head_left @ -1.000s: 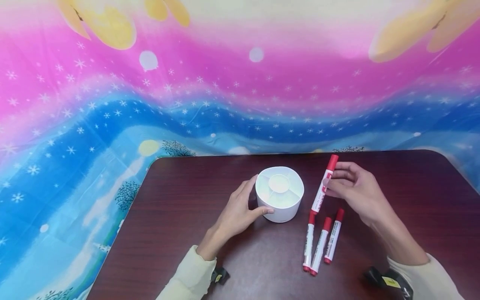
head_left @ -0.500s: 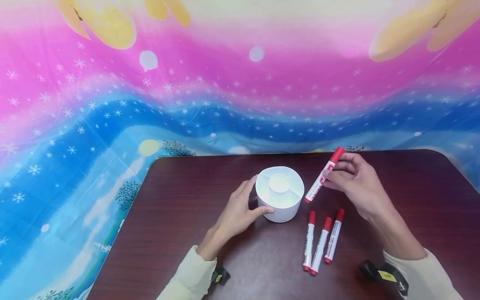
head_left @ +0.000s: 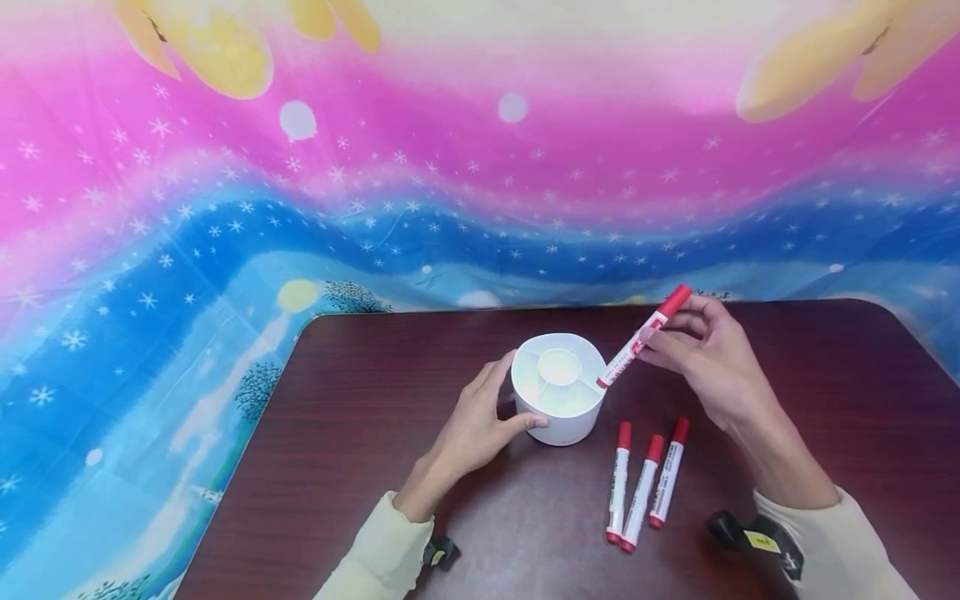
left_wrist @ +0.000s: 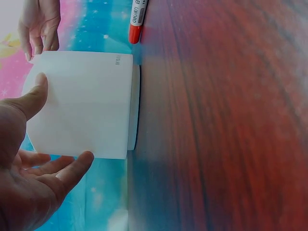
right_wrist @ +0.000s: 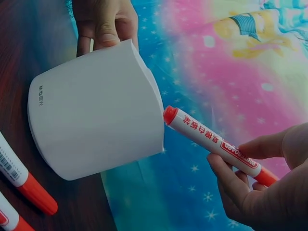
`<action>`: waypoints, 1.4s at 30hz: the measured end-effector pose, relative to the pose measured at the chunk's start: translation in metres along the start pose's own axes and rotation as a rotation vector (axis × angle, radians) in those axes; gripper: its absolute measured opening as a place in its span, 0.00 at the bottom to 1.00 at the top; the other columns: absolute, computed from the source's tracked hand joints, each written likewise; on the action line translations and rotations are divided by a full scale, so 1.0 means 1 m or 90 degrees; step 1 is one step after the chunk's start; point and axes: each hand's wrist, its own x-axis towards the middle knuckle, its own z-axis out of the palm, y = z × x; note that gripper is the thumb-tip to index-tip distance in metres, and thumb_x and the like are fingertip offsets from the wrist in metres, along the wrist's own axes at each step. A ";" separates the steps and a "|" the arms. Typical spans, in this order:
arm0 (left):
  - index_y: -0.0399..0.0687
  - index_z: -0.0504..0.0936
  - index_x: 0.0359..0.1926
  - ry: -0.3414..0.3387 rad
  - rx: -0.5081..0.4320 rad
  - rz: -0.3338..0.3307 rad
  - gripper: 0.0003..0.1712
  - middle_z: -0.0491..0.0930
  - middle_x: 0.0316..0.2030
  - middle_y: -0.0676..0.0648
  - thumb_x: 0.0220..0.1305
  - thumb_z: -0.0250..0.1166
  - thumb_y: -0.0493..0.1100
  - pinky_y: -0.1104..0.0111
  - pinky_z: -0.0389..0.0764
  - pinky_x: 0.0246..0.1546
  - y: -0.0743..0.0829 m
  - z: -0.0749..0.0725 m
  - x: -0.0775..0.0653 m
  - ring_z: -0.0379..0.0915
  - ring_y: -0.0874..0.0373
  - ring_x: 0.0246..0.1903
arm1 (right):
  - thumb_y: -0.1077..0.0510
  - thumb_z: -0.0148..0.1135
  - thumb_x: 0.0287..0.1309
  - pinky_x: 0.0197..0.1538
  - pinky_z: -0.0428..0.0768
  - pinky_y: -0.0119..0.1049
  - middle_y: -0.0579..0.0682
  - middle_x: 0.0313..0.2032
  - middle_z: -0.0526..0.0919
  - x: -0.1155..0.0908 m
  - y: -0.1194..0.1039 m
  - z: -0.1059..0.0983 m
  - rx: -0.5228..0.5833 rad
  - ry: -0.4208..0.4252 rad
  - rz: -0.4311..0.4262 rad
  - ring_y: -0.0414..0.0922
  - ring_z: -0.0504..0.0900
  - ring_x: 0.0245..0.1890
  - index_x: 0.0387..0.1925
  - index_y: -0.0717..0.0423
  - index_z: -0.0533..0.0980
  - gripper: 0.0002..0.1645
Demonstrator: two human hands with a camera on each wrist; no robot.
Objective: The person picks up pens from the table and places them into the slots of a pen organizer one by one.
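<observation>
My left hand [head_left: 471,425] holds a white pen holder [head_left: 564,429] by its side, thumb on the front wall. The holder is upright, with a round middle cup and dividers around it. Between thumb and fingers, my right hand [head_left: 716,362] pinches a red-capped whiteboard marker [head_left: 622,362]. This marker tilts, cap up and to the right, its lower red end right at the holder's right rim. In the right wrist view, that end of the marker [right_wrist: 197,130] is beside the holder's opening [right_wrist: 155,91], and the printing on the barrel shows.
Three more red-and-white markers lie on the dark wooden table [head_left: 360,392], right of the holder: a left one [head_left: 617,487], a middle one [head_left: 640,496] and a right one [head_left: 668,475]. A colourful printed cloth [head_left: 450,167] hangs behind the table.
My right hand has moved up and left with the marker, bringing its lower end from above the lying markers to the holder's rim. The marker tilts more. My left hand and the holder stay put.
</observation>
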 end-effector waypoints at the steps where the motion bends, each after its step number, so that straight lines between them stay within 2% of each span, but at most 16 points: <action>1: 0.57 0.60 0.84 0.000 0.000 0.001 0.58 0.74 0.70 0.45 0.59 0.83 0.54 0.60 0.84 0.66 0.000 0.000 0.000 0.77 0.50 0.69 | 0.69 0.68 0.69 0.45 0.91 0.35 0.50 0.46 0.78 0.001 0.001 0.001 0.008 0.000 0.000 0.38 0.92 0.40 0.60 0.50 0.65 0.27; 6: 0.57 0.60 0.84 0.001 -0.009 0.003 0.58 0.74 0.70 0.45 0.59 0.83 0.53 0.61 0.84 0.65 -0.001 0.001 0.000 0.76 0.51 0.70 | 0.71 0.67 0.69 0.45 0.91 0.35 0.48 0.44 0.80 0.004 0.005 0.003 0.017 0.000 0.005 0.38 0.93 0.39 0.58 0.52 0.64 0.26; 14: 0.59 0.60 0.84 -0.002 0.001 -0.004 0.59 0.74 0.70 0.47 0.58 0.83 0.55 0.62 0.84 0.65 -0.003 0.001 -0.001 0.76 0.52 0.69 | 0.68 0.68 0.70 0.46 0.90 0.32 0.46 0.44 0.80 0.005 0.012 0.005 -0.056 0.010 0.027 0.35 0.93 0.39 0.58 0.48 0.64 0.27; 23: 0.58 0.60 0.84 -0.004 0.005 0.003 0.59 0.74 0.70 0.46 0.58 0.83 0.54 0.61 0.83 0.66 -0.002 0.000 -0.001 0.76 0.51 0.70 | 0.69 0.68 0.69 0.45 0.91 0.34 0.47 0.43 0.80 0.008 0.017 0.005 -0.008 0.017 0.020 0.36 0.93 0.38 0.58 0.50 0.65 0.26; 30: 0.59 0.60 0.84 -0.006 0.007 0.002 0.58 0.75 0.69 0.46 0.59 0.83 0.54 0.59 0.84 0.66 -0.002 -0.001 0.000 0.76 0.51 0.69 | 0.68 0.67 0.70 0.46 0.91 0.35 0.47 0.43 0.80 0.009 0.020 0.010 -0.043 0.017 0.012 0.35 0.93 0.40 0.58 0.49 0.67 0.24; 37: 0.59 0.60 0.84 -0.006 0.010 0.003 0.58 0.75 0.70 0.46 0.59 0.83 0.54 0.59 0.83 0.67 -0.001 -0.001 0.000 0.76 0.51 0.70 | 0.69 0.67 0.70 0.47 0.91 0.35 0.46 0.41 0.82 0.009 0.024 0.015 -0.025 0.011 -0.002 0.35 0.92 0.39 0.57 0.56 0.70 0.20; 42: 0.60 0.60 0.84 -0.008 0.001 0.002 0.58 0.75 0.69 0.47 0.59 0.83 0.54 0.60 0.83 0.66 -0.001 -0.001 0.001 0.76 0.52 0.69 | 0.67 0.67 0.71 0.49 0.91 0.36 0.46 0.42 0.82 0.009 0.026 0.016 -0.069 0.003 -0.008 0.34 0.92 0.41 0.59 0.58 0.71 0.20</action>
